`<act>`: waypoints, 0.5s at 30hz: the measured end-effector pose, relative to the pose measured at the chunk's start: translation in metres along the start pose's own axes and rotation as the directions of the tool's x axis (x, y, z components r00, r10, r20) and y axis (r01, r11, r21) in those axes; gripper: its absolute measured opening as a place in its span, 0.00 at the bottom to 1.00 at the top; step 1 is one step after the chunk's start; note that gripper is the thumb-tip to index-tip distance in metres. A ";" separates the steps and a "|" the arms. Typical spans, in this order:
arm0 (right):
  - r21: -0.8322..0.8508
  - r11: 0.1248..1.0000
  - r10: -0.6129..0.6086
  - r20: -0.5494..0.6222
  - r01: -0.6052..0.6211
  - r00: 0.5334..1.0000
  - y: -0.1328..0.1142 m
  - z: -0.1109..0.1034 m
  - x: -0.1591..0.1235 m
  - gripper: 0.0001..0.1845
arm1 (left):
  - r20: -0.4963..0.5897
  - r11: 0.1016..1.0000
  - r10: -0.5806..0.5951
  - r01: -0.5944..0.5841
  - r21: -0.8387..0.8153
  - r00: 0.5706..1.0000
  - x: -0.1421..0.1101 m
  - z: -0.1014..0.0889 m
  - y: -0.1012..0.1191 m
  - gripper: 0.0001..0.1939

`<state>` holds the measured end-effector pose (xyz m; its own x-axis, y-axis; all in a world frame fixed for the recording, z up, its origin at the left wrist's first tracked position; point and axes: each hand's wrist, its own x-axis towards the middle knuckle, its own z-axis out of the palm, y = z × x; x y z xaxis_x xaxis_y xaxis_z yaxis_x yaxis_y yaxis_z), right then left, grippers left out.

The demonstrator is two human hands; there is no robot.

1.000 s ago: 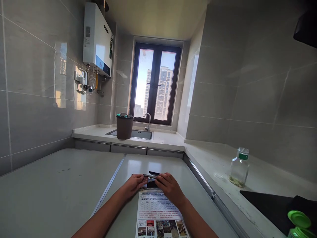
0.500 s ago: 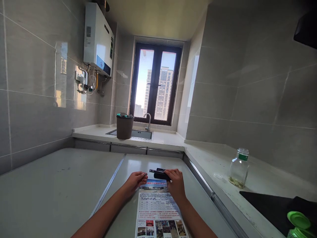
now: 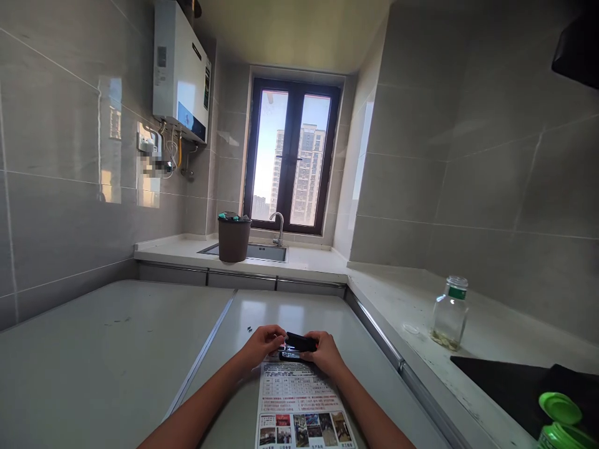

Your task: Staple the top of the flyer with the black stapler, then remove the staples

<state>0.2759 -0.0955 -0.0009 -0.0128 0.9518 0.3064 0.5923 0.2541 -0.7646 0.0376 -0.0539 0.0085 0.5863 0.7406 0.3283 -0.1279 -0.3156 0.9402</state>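
Since half a second ago the stapler (image 3: 299,344) has come back over the leaflet's (image 3: 299,399) 12 o'clock edge, right hand (image 3: 325,353) gripping it, left hand (image 3: 262,343) pinching its front end, so the paper now sits under it.

The printed leaflet (image 3: 302,405) on the table carries text and photos too small to read.

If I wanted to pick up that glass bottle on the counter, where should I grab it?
Probably around the glass bottle's narrow neck just under the white cap, or its wider body, coming from the open counter side. It stands upright, with the wall close behind it.
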 end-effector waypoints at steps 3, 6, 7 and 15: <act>0.011 0.999 -0.052 0.003 0.052 0.999 -0.007 -0.010 -0.002 0.28 | 0.012 0.999 0.020 -0.021 0.040 1.000 -0.001 0.001 0.002 0.23; 0.024 0.972 -0.232 -0.062 0.233 0.971 -0.023 -0.018 -0.008 0.34 | 0.047 0.998 0.023 -0.026 0.056 0.999 -0.002 0.001 0.003 0.24; 0.043 0.950 -0.308 -0.056 0.310 0.950 -0.028 -0.018 -0.010 0.30 | 0.063 0.999 0.014 -0.017 0.046 0.998 -0.002 0.001 0.003 0.24; 0.086 0.801 -0.589 -0.062 0.592 0.806 -0.044 0.011 -0.018 0.05 | 0.144 1.000 -0.009 0.010 -0.010 0.990 -0.005 0.010 0.000 0.27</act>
<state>0.2414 -0.1222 0.0207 -0.3096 0.6066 0.7322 0.3978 0.7821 -0.4797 0.0427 -0.0634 0.0061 0.6966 0.6500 0.3036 -0.1300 -0.3018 0.9444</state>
